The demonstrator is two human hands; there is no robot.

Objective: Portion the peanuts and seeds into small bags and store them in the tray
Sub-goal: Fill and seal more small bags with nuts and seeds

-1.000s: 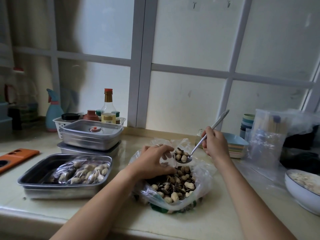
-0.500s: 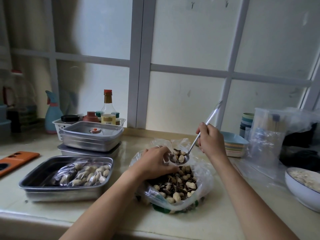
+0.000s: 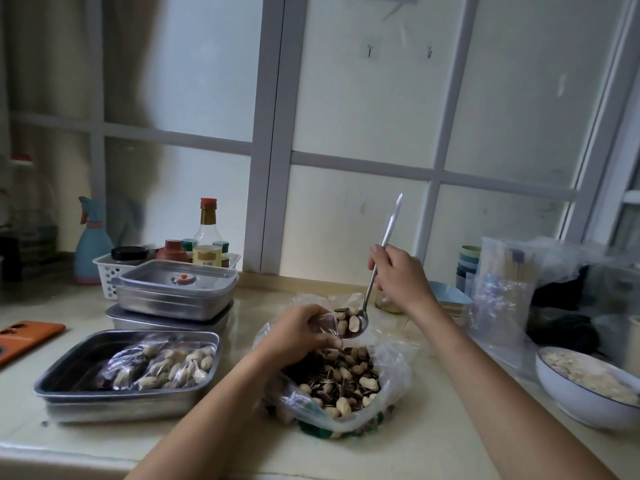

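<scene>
Left hand (image 3: 298, 332) pinches small bag (image 3: 327, 322) at its mouth; right hand (image 3: 401, 280) grips spoon (image 3: 369, 289), handle rising far-right, loaded bowl just right of that mouth, over big bag (image 3: 391, 372). Tray (image 3: 131, 407) near-left.

The peanuts (image 3: 369, 382) are pale beige, the seeds (image 3: 323, 373) striped black and white. The spoon (image 3: 390, 225) and the left tray (image 3: 128, 396) are silver-grey. The far-left flat object (image 3: 27, 336) is orange; the right bowl (image 3: 581, 407) is white with a dark rim line.
</scene>
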